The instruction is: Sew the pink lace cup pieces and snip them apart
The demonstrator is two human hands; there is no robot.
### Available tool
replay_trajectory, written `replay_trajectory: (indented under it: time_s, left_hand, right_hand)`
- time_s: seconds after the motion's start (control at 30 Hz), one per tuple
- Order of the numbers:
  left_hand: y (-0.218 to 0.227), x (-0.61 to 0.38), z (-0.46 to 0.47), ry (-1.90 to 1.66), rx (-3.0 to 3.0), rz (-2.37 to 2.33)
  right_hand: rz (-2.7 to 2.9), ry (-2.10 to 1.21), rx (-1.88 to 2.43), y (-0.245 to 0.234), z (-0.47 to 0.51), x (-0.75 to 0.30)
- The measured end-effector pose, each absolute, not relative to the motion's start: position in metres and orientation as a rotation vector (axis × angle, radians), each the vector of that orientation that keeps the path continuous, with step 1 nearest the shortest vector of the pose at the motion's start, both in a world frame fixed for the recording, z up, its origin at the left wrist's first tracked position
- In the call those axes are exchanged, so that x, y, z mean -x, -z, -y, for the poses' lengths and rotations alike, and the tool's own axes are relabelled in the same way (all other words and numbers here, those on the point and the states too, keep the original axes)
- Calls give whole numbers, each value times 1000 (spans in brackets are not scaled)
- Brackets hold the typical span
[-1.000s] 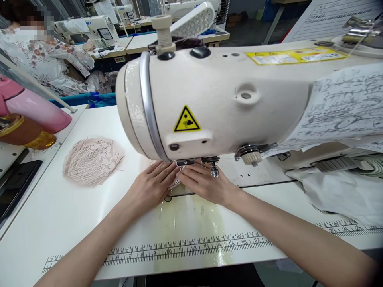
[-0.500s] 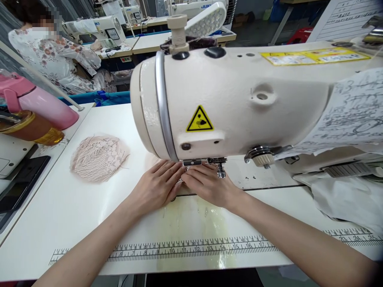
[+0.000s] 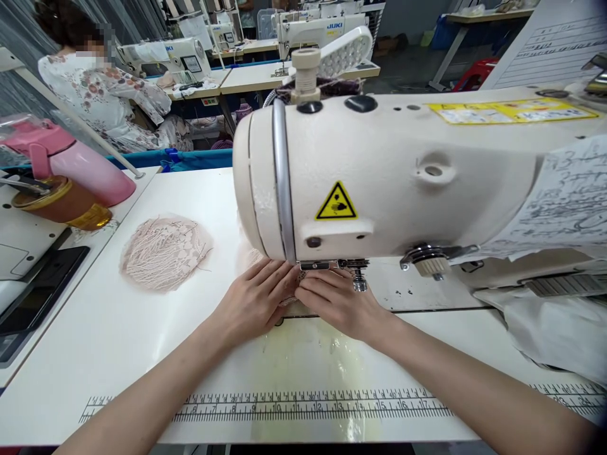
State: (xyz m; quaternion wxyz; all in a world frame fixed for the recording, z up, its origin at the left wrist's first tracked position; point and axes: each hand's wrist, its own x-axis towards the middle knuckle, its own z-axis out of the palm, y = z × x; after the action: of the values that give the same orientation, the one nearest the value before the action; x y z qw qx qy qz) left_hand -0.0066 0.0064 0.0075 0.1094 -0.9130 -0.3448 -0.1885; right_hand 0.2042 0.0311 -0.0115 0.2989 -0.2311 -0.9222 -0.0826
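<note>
Under the head of a cream sewing machine [image 3: 389, 158], a pale pink lace piece [image 3: 290, 297] shows in the gap between my hands. My left hand [image 3: 258, 297] lies flat over its left part, fingers stretched out and pointing up to the right. Close to it, my right hand [image 3: 339, 303] rests by the needle area with its fingers together and bent onto the lace. The machine head hides the needle and part of the right fingers. Left of my hands lies a round pile of pink lace pieces [image 3: 165, 253] with loose threads.
A pink bottle [image 3: 80, 164], an amber cup [image 3: 64, 202] and a dark phone [image 3: 40, 284] stand or lie at the left. A printed ruler [image 3: 284, 406] runs along the table's front edge. White cloth [image 3: 545, 322] is bunched at the right. Another person [image 3: 104, 95] sits behind, far left.
The whole view has shifted, so the machine and table appear slightly lower and further right. Both hands stay at the lace under the machine head, with little visible movement.
</note>
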Motion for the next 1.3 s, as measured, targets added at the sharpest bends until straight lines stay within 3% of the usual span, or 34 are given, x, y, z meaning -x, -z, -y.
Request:
replay_trajectory:
  time_s: [0.33,1.3]
  left_hand:
    - [-9,10,-8,476,2785,1038]
    - [-12,3,-8,471,2750,1105]
  right_hand:
    - [2423,61,578,15,-31,-207]
    - [2482,233,572,11,-32,-206]
